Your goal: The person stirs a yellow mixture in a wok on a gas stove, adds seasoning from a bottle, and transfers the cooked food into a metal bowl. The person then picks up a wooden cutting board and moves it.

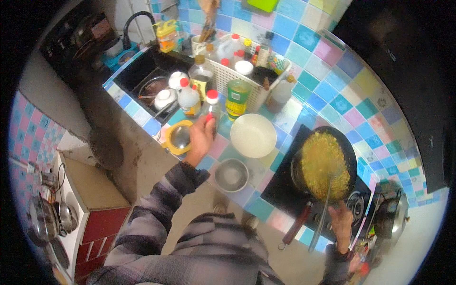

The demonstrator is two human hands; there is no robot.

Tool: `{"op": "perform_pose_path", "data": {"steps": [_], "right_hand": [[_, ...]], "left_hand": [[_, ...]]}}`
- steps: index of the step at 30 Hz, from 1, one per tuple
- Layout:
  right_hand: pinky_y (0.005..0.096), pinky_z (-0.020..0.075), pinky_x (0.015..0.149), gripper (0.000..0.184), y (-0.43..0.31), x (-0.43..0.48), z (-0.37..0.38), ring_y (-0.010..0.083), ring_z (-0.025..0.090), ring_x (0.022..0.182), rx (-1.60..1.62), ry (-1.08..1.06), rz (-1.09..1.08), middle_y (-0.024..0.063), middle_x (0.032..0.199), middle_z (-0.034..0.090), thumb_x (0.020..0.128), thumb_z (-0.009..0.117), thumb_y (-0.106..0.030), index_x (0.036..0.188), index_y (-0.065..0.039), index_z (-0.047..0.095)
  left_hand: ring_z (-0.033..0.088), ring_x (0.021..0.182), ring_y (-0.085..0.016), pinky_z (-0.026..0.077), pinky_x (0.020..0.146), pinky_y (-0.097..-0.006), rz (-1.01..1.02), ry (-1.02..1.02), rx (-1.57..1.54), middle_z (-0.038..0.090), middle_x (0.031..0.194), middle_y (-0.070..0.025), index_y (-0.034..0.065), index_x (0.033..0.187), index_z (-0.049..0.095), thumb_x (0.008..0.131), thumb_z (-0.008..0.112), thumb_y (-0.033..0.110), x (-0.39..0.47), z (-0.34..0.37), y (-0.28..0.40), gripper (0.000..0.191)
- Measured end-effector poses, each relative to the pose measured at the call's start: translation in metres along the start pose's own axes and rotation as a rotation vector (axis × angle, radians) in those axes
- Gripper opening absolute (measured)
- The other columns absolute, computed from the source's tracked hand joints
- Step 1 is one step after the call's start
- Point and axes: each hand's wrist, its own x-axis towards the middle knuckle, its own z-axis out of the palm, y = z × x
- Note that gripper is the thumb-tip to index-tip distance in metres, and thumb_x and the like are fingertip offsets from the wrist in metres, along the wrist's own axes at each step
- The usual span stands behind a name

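Note:
My left hand [201, 140] is curled at the side of a red-capped clear bottle [213, 103], with a small red part at its fingertips. Beside that hand lies a yellow-rimmed glass lid [180, 138]. A black frying pan [351, 149] on the gas stove [278, 192] holds a yellow, chopped egg-like food [322, 160]. A metal spatula [322, 217] rests in the food, its handle sticking out towards me. My right hand [342, 222] is just right of that handle, near the pan's rim and the stove front; its blurred fingers hide whether they grip anything.
A white bowl [253, 135] and a steel bowl [231, 175] stand on the tiled counter. Several bottles and a green-yellow container [237, 98] crowd before a white basket [228, 73]. The black sink [130, 73] holds dishes. The pan's brown handle [297, 226] juts past the counter edge.

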Motion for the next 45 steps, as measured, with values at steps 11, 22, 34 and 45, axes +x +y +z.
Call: {"op": "perform_pose_path", "data": {"steps": [11,22,34,45], "right_hand": [[0.0315,0.0503,0.051,0.036,0.008,-0.030,0.005,0.0159,0.058,0.062,1.406,-0.210,0.921,0.0092,0.079,0.062,0.087,0.063,-0.008,0.119,0.007,0.052],[0.0233,0.0380,0.037,0.021,0.019,-0.026,0.019,0.0079,0.051,0.052,1.235,0.001,0.850,0.0053,0.065,0.055,0.091,0.058,-0.009,0.107,0.004,0.056],[0.0394,0.0509,0.065,0.037,0.094,-0.090,-0.049,0.0396,0.064,0.075,-0.069,-0.010,-0.036,0.0239,0.086,0.064,0.087,0.061,-0.005,0.123,0.001,0.055],[0.0432,0.0486,0.057,0.029,0.065,-0.069,-0.144,0.0367,0.062,0.063,-0.447,-0.308,0.040,0.0194,0.071,0.063,0.086,0.064,-0.015,0.114,-0.007,0.065]], "left_hand": [[0.055,0.060,-0.009,0.049,0.054,-0.0264,0.069,0.037,0.246,0.061,0.071,-0.0024,-0.0011,0.104,0.066,0.091,0.061,0.014,0.067,0.033,-0.112,0.021],[0.060,0.085,-0.037,0.047,0.076,-0.0432,0.104,-0.011,0.654,0.060,0.099,-0.0234,-0.0033,0.119,0.057,0.079,0.066,0.016,0.051,0.004,-0.087,0.045],[0.065,0.087,-0.026,0.056,0.074,-0.0390,-0.965,-1.593,-0.749,0.059,0.106,-0.0161,0.0016,0.118,0.045,0.093,0.058,0.019,-0.258,0.160,0.108,0.033],[0.055,0.047,-0.018,0.048,0.041,-0.0343,-1.158,-1.236,-0.949,0.052,0.064,-0.0081,0.0038,0.090,0.046,0.082,0.062,0.003,-0.283,0.171,0.102,0.017]]}}
